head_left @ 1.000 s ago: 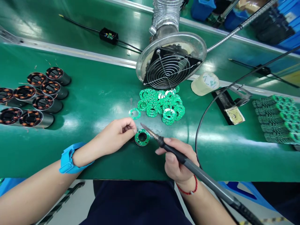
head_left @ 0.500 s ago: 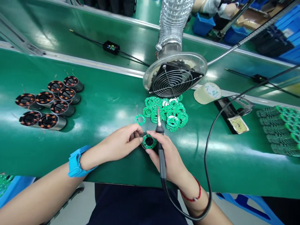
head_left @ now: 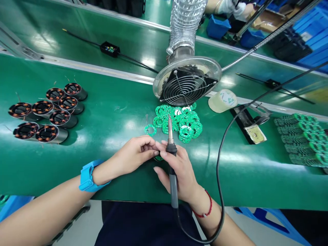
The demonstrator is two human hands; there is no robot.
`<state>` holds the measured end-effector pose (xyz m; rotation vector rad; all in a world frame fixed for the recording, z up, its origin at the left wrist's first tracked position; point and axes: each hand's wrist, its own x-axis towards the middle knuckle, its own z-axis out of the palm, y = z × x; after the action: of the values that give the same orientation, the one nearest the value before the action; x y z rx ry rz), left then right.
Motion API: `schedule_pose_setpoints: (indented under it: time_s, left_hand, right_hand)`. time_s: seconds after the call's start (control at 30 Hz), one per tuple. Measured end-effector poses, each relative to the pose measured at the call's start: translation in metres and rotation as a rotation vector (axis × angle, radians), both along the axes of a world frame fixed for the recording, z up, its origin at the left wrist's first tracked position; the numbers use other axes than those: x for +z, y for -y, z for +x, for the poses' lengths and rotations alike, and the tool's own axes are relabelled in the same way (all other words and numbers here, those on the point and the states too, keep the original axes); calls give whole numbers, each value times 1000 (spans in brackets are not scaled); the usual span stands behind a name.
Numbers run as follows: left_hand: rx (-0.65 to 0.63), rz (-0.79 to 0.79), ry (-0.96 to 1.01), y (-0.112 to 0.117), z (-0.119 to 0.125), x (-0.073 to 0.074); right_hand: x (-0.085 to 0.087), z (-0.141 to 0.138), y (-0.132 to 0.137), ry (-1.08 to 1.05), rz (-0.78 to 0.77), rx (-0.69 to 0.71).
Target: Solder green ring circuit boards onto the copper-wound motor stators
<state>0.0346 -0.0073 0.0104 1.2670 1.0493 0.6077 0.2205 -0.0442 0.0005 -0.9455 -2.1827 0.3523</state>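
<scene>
My left hand (head_left: 135, 153), with a blue wrist strap (head_left: 88, 176), is closed, its thumb and fingertips pinched at the left side of a round part topped by a green ring circuit board (head_left: 159, 158). What lies between those fingertips is hidden. My right hand (head_left: 180, 171) holds a soldering iron (head_left: 174, 191), its tip pointing away from me. The right fingertips reach over the round part, covering most of it, and meet the left fingertips; the right thumb is apart from it. Just beyond lie a single green ring board (head_left: 150, 130) and a heap of green ring boards (head_left: 186, 124).
Several motor stators (head_left: 48, 133) with copper windings stand at left. A fume extractor hood (head_left: 187, 85) hangs over the heap. Right are a tape roll (head_left: 222, 101), a soldering iron stand with sponge (head_left: 255, 134) and stacked green boards (head_left: 302, 140). The iron's cable (head_left: 219, 164) loops rightward.
My right fingers have moved left over the round part, hiding most of its green board, and the right thumb has come away from it. The view has shifted slightly.
</scene>
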Motion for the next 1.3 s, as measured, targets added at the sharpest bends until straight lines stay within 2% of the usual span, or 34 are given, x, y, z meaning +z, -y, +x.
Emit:
schedule_pose_setpoints:
  time_s: [0.17,0.3,0.5,0.63,0.73,0.93,1.17,1.23,1.3]
  left_hand:
    - [17,-66,-18,-1,-1,0]
    - [42,-57,-60,-1,-2,2]
    - [32,50,-160,-2,-2,4]
    - [27,91,-228,-1,-2,4]
    - [27,97,-255,0,-2,3]
    - [30,92,-256,2,-3,0]
    - [36,84,-251,1,-2,2]
    - [31,85,-254,0,-1,3]
    - [26,85,-255,0,-1,3]
  right_hand:
    - [3,2,0,33,8,-66]
    - [3,3,-1,-19,17,-62]
    - [1,9,5,-321,-120,-101]
    - [-1,14,10,-510,-138,-179]
    - [-1,15,11,-570,-124,-138]
    - [5,14,9,-503,-132,-123]
    - [-1,14,10,-529,-124,-130]
    - [-1,12,8,-436,-174,-137]
    - [1,11,4,-249,-230,-89]
